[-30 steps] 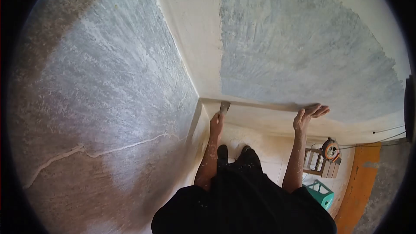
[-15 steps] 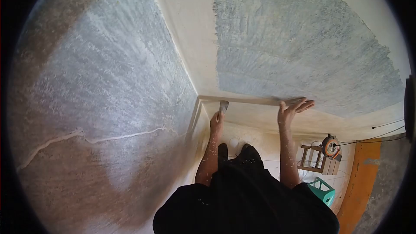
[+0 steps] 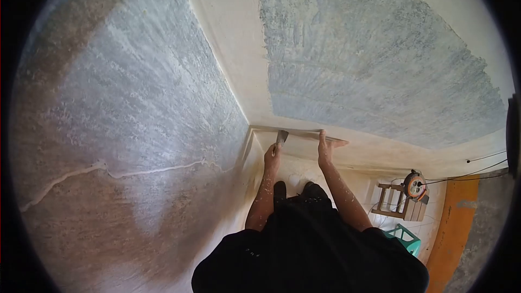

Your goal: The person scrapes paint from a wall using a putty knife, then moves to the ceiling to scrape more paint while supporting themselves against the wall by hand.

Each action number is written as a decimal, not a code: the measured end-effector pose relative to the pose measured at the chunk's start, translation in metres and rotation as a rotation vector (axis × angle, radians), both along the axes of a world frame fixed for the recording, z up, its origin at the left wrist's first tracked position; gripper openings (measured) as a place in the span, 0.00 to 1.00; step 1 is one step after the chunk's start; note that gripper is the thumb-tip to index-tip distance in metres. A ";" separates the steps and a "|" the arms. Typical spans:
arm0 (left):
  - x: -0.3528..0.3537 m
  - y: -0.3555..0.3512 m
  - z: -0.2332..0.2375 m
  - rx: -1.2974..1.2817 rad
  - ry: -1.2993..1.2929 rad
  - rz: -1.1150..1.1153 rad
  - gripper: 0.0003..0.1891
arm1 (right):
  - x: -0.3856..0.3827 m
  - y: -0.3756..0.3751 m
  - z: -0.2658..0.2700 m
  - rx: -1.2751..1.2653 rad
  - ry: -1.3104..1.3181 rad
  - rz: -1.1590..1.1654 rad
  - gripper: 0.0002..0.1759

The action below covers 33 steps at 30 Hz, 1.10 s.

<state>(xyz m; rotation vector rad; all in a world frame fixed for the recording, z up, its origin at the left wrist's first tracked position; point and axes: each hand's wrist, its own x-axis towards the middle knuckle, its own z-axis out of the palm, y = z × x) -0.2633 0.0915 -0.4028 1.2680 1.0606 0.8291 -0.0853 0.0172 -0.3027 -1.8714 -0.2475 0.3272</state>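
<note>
My left hand (image 3: 273, 155) is closed round the handle of a scraper (image 3: 282, 137), whose flat metal blade points up toward a ledge-like edge on the wall. To its right, my right hand (image 3: 328, 148) is raised with its fingers spread, at the same edge. Nothing shows in its grasp. Both forearms carry white specks. Beyond the hands stands a wall with a rough grey-blue patch (image 3: 353, 59) and a smooth cream border (image 3: 228, 32).
On the left is another mottled grey wall (image 3: 135, 92) with a pale crack-like line. At the lower right are a wooden stool (image 3: 415, 209), an orange cable reel (image 3: 415, 185) with black cables, and a green plastic stool (image 3: 406, 239). My shoes (image 3: 279, 190) are below.
My right hand has moved left along the edge, nearer my left hand. The scraper has tilted and shifted slightly, still in my left hand.
</note>
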 end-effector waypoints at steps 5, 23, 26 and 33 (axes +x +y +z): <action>0.007 -0.009 0.052 0.033 0.008 -0.016 0.21 | 0.005 -0.005 -0.002 -0.068 0.019 0.114 0.73; -0.001 0.009 0.037 0.007 0.054 -0.033 0.21 | 0.010 -0.005 -0.031 -0.152 -0.009 0.220 0.71; -0.007 -0.002 0.040 -0.045 0.066 -0.058 0.22 | 0.010 -0.008 -0.036 -0.154 -0.012 0.217 0.71; -0.007 0.000 0.038 -0.026 0.036 -0.027 0.19 | 0.008 -0.014 -0.044 -0.149 -0.024 0.191 0.70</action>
